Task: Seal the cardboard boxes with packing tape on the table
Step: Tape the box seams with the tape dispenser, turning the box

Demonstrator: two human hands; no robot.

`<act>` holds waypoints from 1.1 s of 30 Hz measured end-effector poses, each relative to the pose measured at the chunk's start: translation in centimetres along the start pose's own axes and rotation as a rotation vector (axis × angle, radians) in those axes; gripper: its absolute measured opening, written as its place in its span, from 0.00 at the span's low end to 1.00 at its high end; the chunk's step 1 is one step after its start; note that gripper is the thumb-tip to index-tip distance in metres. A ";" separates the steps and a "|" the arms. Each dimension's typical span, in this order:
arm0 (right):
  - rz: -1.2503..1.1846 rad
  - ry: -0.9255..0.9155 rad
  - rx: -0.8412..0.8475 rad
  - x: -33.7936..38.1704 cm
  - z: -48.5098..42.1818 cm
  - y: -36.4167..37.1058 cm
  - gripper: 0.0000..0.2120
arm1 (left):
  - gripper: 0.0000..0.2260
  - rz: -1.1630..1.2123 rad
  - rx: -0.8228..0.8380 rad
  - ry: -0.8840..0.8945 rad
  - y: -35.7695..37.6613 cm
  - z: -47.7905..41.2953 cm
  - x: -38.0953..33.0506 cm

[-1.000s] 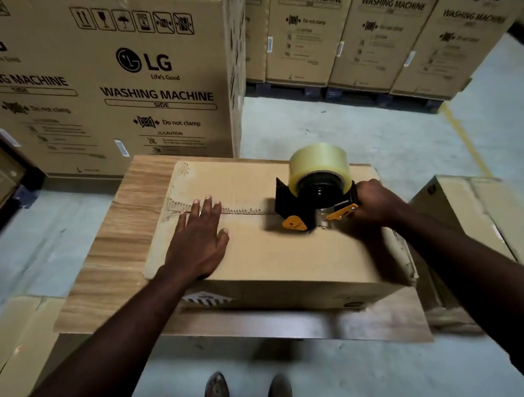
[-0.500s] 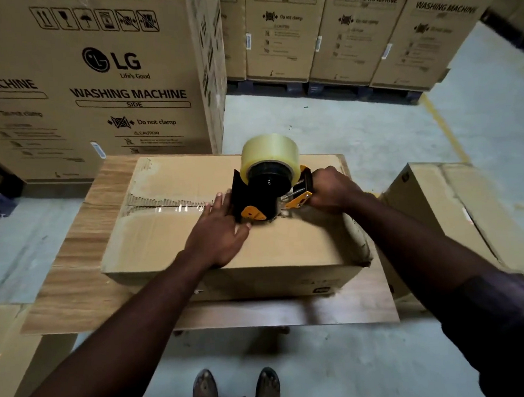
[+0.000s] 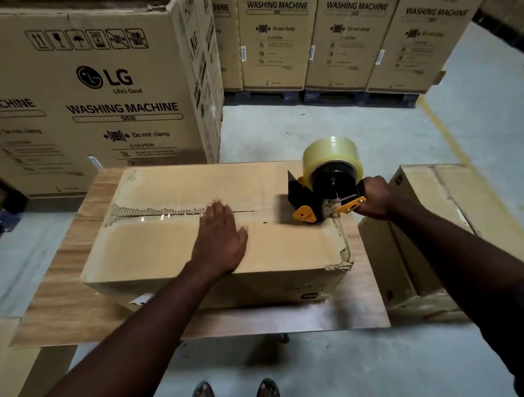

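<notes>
A closed cardboard box (image 3: pixel 165 251) lies on the wooden table (image 3: pixel 59 293). Clear tape covers the left stretch of its centre seam. My left hand (image 3: pixel 222 241) lies flat on the box top, fingertips at the seam. My right hand (image 3: pixel 375 198) grips the handle of a black and yellow tape dispenser (image 3: pixel 322 194) with a roll of clear packing tape (image 3: pixel 329 155). The dispenser sits at the right end of the seam, at the box's right edge, and a strip of tape runs down over that edge.
Another cardboard box (image 3: pixel 436 232) stands on the floor right of the table. Large washing machine cartons (image 3: pixel 92 95) stand behind the table and along the back wall. Flat cardboard (image 3: pixel 5 365) lies at lower left. My shoes (image 3: pixel 234 395) show on the grey concrete floor.
The tape dispenser in my right hand has moved right along the seam to the box's right edge. My left hand has stayed flat on the box top near the seam.
</notes>
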State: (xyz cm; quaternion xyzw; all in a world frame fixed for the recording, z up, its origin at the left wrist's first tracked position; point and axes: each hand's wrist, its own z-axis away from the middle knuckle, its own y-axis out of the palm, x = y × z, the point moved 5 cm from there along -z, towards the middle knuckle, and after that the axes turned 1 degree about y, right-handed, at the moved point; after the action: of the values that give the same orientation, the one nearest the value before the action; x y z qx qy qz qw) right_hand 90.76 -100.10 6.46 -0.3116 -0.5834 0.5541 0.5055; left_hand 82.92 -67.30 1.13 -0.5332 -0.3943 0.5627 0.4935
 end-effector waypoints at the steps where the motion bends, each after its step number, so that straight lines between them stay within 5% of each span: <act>1: -0.005 -0.010 -0.011 -0.4 -0.2 0.3 0.15 | 0.31 0.009 0.018 0.052 0.2 -0.2 -1.6; 8: -0.041 -0.036 -0.063 -1.6 -0.6 1.3 0.15 | 0.27 0.023 0.039 0.395 1.4 -1.8 -10.2; 33: 0.088 -0.026 -0.065 -5.0 1.1 -1.4 0.20 | 0.30 0.041 0.039 0.378 2.3 -2.2 -9.7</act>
State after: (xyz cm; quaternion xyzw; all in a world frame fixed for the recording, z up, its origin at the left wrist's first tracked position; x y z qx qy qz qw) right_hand 91.51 -105.39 6.72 -0.3460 -0.5933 0.5606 0.4627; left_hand 84.28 -77.40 0.71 -0.6278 -0.2729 0.4701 0.5572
